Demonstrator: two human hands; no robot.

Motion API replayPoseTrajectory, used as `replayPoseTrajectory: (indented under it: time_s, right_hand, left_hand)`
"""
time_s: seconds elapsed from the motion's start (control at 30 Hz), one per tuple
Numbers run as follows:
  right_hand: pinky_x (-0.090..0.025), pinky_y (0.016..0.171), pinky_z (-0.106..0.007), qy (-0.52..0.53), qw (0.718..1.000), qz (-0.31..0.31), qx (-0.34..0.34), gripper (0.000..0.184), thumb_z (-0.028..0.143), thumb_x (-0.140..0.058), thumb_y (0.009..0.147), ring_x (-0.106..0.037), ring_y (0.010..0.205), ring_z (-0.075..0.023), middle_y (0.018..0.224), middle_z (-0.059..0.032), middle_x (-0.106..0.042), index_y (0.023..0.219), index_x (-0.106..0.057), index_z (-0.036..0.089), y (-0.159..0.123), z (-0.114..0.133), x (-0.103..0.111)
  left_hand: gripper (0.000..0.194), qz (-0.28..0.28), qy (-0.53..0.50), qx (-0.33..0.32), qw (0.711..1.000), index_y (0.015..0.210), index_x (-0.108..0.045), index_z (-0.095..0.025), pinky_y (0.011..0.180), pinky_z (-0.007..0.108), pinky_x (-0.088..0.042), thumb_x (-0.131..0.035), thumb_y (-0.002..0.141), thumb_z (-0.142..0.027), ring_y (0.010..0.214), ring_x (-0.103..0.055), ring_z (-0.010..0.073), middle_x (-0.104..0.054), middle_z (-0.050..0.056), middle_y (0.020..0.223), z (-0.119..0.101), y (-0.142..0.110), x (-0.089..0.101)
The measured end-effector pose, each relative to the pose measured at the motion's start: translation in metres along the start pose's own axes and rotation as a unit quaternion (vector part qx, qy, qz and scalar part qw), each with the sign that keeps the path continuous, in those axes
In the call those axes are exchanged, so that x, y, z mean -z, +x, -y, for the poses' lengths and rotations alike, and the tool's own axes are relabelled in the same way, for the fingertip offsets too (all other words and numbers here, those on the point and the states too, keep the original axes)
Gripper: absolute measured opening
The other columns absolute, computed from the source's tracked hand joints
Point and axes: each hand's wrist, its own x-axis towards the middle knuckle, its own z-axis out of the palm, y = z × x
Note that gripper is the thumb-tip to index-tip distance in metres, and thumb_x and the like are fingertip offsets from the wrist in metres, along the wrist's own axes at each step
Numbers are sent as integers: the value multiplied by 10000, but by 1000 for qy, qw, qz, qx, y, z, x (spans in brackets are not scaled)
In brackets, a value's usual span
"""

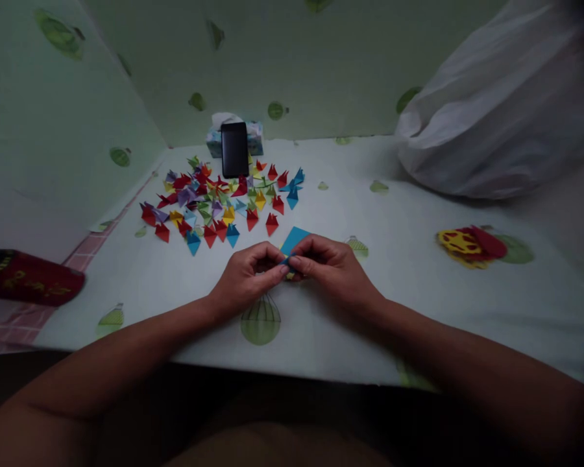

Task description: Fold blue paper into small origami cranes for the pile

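Both my hands meet over the front middle of the table, pinching a piece of blue origami paper [296, 239]. My left hand [250, 271] closes thumb and fingers on its near left edge. From the other side, my right hand [331, 264] grips the same paper, its thumb tip nearly touching the left one. A flat blue corner sticks up behind the fingers, with a bit of yellow showing beside it. The lower part of the paper is hidden by my fingers. Beyond my hands lie many small folded paper cranes [219, 232] in red, blue, yellow, green and purple.
A black phone [234, 150] leans on a tissue box [255, 137] behind the cranes. At left lies a red can [34, 277]. A white plastic bag [477, 123] bulges at back right, with red and yellow cut-out pieces [471, 245] in front of it.
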Motion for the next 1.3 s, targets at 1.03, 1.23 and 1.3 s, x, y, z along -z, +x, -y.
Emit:
replayPoseTrajectory:
  time_s: [1.03,1.23,1.3]
  right_hand:
    - [-495,784,-299,18,1000,2,-13,115,292,-703,871,-606,811,-145,855,-9,-651,863,-651,189,3,-4,2]
    - [-479,731,-306,-56,997,-31,46,122,262,-688,859,-578,775,-152,817,-8,-619,809,-593,203,1,-1,0]
    - [-460,705,-303,-126,987,-50,91,125,223,-674,854,-556,742,-149,782,-2,-600,782,-573,207,-1,0,-1]
  left_hand:
    - [202,-55,-235,124,962,860,-703,-162,677,195,-567,-854,745,-233,666,-696,92,-724,-14,757,9,4,2]
    - [191,-52,-219,104,969,863,-705,-175,734,231,-593,-848,759,-248,720,-717,113,-736,-3,808,12,5,3]
    - [175,-62,-181,81,978,858,-708,-177,732,245,-594,-837,769,-255,733,-714,125,-734,3,816,11,4,3]
